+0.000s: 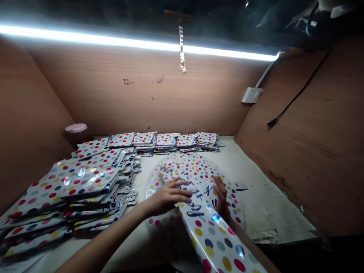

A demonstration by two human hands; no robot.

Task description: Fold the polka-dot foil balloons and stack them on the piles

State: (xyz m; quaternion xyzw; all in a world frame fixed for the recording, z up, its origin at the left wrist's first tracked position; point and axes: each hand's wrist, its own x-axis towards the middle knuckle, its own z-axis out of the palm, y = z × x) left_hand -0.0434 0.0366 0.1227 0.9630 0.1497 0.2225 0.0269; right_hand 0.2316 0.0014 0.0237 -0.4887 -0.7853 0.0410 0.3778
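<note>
A round, flat foil balloon (196, 163) with coloured dots lies on the table, its small tab sticking out at the right. Across its middle, a strip of the same dotted foil with dark blue lettering (196, 212) runs toward me and over the near table edge. My left hand (169, 195) rests palm down on the strip's left side, fingers stretched out. At the strip's right side my right hand (222, 195) stands on edge, fingers extended and slightly blurred; its palm side is partly hidden.
Stacks of folded dotted foil balloons (93, 180) fill the left side, and smaller stacks (166, 140) line the back. A jar with a pink lid (76, 128) stands at back left. Wooden panels enclose the pale table (264, 204). A switch box (251, 94) and black cable (295, 96) are on the right.
</note>
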